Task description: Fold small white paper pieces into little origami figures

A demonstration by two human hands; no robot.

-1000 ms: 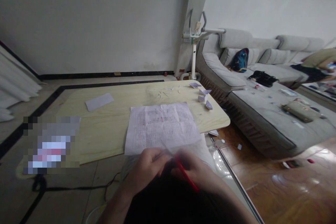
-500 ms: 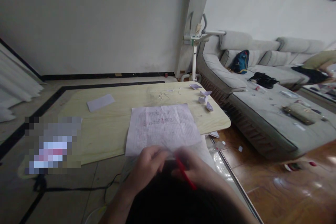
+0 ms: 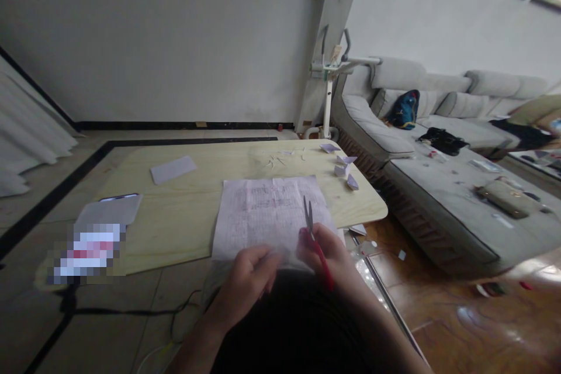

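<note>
Scissors with red handles (image 3: pixel 322 260) are held in my right hand (image 3: pixel 335 252), their metal blades pointing away from me and slightly apart. My left hand (image 3: pixel 249 273) is closed at the near edge of a creased, printed sheet of paper (image 3: pixel 267 210). Its fingertips are pinched together and blurred, and I cannot make out what lies between them. The sheet is spread on a pale wooden table (image 3: pixel 175 216), partly under the scissor blades. Several small folded paper pieces (image 3: pixel 343 169) stand near the table's right edge.
Thin paper scraps (image 3: pixel 276 161) lie beyond the sheet. A plain slip of paper (image 3: pixel 173 169) rests at the table's left side, near a tablet-like object (image 3: pixel 109 210). Right of the table is a grey sofa (image 3: pixel 438 204) with bags; another person (image 3: pixel 537 120) sits there.
The scissors have swung up and away from my left hand, so their blades now show over the sheet. My hands have drawn apart. The view has shifted slightly.
</note>
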